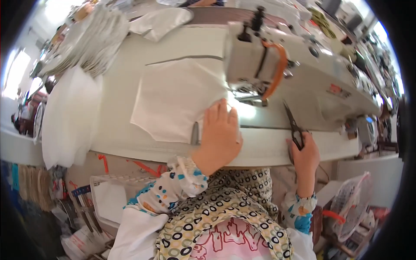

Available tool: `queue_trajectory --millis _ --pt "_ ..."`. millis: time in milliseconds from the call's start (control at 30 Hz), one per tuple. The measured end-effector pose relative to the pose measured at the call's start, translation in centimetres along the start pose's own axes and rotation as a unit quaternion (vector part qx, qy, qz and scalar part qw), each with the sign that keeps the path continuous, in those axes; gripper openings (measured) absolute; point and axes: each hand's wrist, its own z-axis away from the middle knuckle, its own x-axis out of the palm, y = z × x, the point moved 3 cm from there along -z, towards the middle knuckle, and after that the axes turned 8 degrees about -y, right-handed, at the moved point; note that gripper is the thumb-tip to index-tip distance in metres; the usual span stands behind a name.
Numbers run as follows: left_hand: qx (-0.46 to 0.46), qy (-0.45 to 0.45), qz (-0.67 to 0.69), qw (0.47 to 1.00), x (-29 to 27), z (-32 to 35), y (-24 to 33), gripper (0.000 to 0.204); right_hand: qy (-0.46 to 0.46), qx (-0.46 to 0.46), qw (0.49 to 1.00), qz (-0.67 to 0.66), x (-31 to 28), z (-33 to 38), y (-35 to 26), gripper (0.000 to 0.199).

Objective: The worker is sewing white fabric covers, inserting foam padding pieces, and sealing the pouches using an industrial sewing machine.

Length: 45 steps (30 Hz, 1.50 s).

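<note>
A white cut fabric piece (173, 97) with a dark strip along its far edge lies flat on the sewing table. My left hand (220, 135) rests palm down over its right edge, fingers stretched towards the needle area of the sewing machine (251, 60). A small grey metal piece (195, 133) shows just left of that hand. To the right, my right hand (305, 154) grips dark scissors (294, 125) by the handles, blades pointing away from me. The machine's lamp lights the spot beside my left fingertips.
A stack of white fabric pieces (86, 43) lies at the far left, with sheer white material (69, 117) hanging over the table's left side. Another white piece (162, 21) lies at the back. Below the table are a white basket (97, 199) and a fan (353, 206).
</note>
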Motion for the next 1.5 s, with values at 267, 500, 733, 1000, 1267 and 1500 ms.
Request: queue_trajectory --millis 267,500,733,1000,1267,1500 --pt "-0.033 0.042 -0.056 0.997 0.5 -0.4 0.8 0.057 0.005 0.043 0.999 0.008 0.3 -0.5 0.4 0.041" --pt "-0.022 0.039 -0.081 0.996 0.0 -0.8 -0.1 0.047 0.009 0.026 1.000 0.015 0.9 -1.0 1.1 0.043" --pt "-0.016 0.014 -0.097 0.995 -0.3 -0.7 0.0 0.050 -0.001 0.052 0.998 0.021 0.7 -0.6 0.6 0.045" --pt "0.096 -0.091 0.019 0.991 -3.3 0.3 -1.6 0.061 0.053 0.013 0.998 -0.042 0.9 -0.5 0.9 0.044" --pt "0.137 -0.073 0.060 0.986 -4.4 -0.2 -2.2 0.067 -0.029 -0.357 0.929 -0.097 3.6 1.3 -8.5 0.032" --pt "0.188 0.005 -0.048 0.981 -2.0 0.3 -2.3 0.053 -0.042 -0.453 0.884 -0.105 5.2 1.1 -10.3 0.016"
